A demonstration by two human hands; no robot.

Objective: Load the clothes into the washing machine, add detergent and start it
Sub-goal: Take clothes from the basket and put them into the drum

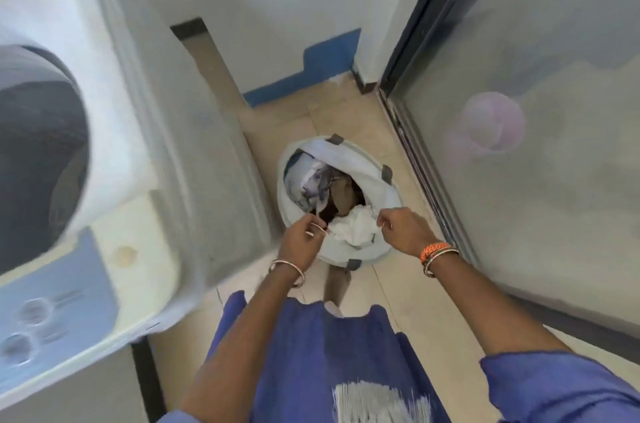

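Note:
A white top-loading washing machine [114, 159] stands at the left with its lid open and dark clothes inside the drum [38, 159]. On the floor ahead sits a white fabric laundry basket [374, 180] holding a white garment [353, 227], a brown one [346, 195] and a grey-blue one [308, 180]. My left hand [304, 239] hovers at the basket's near rim, fingers pinched together by a thin strip of cloth. My right hand [405, 230] is at the rim's right side, fingers curled on the white garment's edge. The frame is blurred.
A frosted glass door [519, 145] with a dark frame closes off the right side, with a pink shape behind it. White walls with a blue base strip [311, 76] stand ahead. The beige tiled floor [398, 301] is narrow between machine and door. Blue control panel [52, 318] near me.

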